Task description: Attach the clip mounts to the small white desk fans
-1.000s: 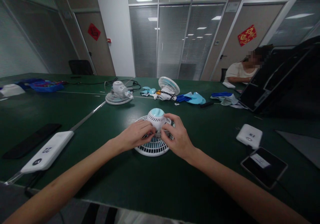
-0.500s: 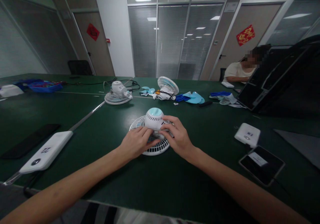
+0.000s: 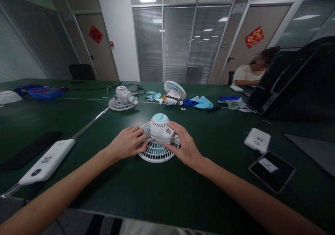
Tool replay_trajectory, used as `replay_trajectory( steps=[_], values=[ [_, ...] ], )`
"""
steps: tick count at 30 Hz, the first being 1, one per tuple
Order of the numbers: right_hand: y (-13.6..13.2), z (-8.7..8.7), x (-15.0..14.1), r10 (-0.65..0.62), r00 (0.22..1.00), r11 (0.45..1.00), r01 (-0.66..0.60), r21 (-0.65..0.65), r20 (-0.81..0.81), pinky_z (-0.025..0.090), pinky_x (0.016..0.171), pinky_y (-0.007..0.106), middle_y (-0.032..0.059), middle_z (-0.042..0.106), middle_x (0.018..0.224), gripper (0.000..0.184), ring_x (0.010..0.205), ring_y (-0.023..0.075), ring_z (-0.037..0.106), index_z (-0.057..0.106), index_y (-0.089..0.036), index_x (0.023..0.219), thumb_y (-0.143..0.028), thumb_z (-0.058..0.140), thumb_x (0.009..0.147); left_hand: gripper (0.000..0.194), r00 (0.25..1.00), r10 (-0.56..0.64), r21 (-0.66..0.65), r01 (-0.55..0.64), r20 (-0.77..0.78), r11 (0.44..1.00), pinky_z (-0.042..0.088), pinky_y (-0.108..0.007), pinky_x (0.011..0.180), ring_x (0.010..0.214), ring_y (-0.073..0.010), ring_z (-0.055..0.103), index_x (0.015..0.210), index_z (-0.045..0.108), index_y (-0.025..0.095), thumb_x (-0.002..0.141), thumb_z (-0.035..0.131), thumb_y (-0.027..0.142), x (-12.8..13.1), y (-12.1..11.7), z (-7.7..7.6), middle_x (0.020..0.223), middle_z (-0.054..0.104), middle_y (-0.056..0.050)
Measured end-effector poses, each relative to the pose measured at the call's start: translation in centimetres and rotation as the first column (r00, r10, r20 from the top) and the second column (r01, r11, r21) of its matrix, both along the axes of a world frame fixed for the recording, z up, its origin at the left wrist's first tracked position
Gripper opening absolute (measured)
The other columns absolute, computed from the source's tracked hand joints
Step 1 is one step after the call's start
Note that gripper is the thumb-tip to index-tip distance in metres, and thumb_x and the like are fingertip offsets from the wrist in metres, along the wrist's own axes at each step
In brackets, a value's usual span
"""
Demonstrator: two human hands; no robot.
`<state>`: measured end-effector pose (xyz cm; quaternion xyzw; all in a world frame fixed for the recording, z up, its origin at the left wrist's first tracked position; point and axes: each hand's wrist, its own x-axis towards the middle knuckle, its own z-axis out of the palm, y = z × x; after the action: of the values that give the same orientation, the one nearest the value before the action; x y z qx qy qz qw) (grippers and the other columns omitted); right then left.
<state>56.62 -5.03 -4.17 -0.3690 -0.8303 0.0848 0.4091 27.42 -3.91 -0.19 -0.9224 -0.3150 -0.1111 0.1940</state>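
Observation:
A small white fan with a light-blue cap lies face down on the green table, its motor housing up and its round grille beneath. What looks like a pale cord runs round the lower housing. My left hand is at the fan's left side, fingers curled and thumb closed where the cord meets them; the fingertips are partly hidden. From the right, my right hand grips the housing, fingers on its upper side and thumb low at the front.
Farther back lie a second fan, a third fan and light-blue blades. A white power bank and a dark phone-like device lie right; a white numbered device lies left. A person sits behind a black case.
My left hand has moved left, away from the front of the housing, showing more of the grille. My right hand stays on the housing, its thumb now lower. The view has shifted slightly.

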Motion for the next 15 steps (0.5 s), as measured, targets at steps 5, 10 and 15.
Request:
replay_trajectory(
  steps=[5,10,15],
  values=[
    [-1.6,0.4,-0.3,0.008,1.000,0.999,-0.009,-0.043,-0.021,0.042,0.117,0.058,0.0102,0.037,0.157,0.086,0.145,0.0321,0.040,0.027,-0.033,0.156,-0.031,0.076,0.087,0.028,0.986,0.103,-0.009,-0.103,0.130,0.995,0.049,-0.042,0.085,0.101,-0.0276,0.056,0.121,0.063,0.020,0.100,0.053,0.034,-0.2,1.6,0.1,0.114,0.062,-0.012],
    [-3.6,0.6,-0.4,0.129,0.992,0.984,-0.130,-0.120,-0.012,0.048,0.114,0.051,0.0099,0.029,0.162,0.090,0.147,0.0303,0.036,0.022,-0.031,0.159,-0.024,0.075,0.086,0.068,0.920,0.189,-0.228,-0.114,0.342,0.967,0.049,-0.050,0.102,0.126,-0.0312,0.050,0.150,0.039,0.022,0.086,0.052,0.005,-0.2,0.8,0.1,0.141,0.051,-0.013],
    [-2.7,1.0,1.4,0.140,0.990,0.988,-0.140,-0.068,0.006,0.042,0.118,0.053,0.0087,0.045,0.151,0.066,0.141,0.0279,0.044,0.038,-0.030,0.151,-0.015,0.062,0.091,0.071,0.869,0.173,-0.315,-0.021,0.463,0.949,0.038,-0.054,0.116,0.139,-0.0306,0.043,0.152,0.036,0.024,0.086,0.049,0.002,0.0,0.1,0.5,0.151,0.045,-0.013]
  ],
)
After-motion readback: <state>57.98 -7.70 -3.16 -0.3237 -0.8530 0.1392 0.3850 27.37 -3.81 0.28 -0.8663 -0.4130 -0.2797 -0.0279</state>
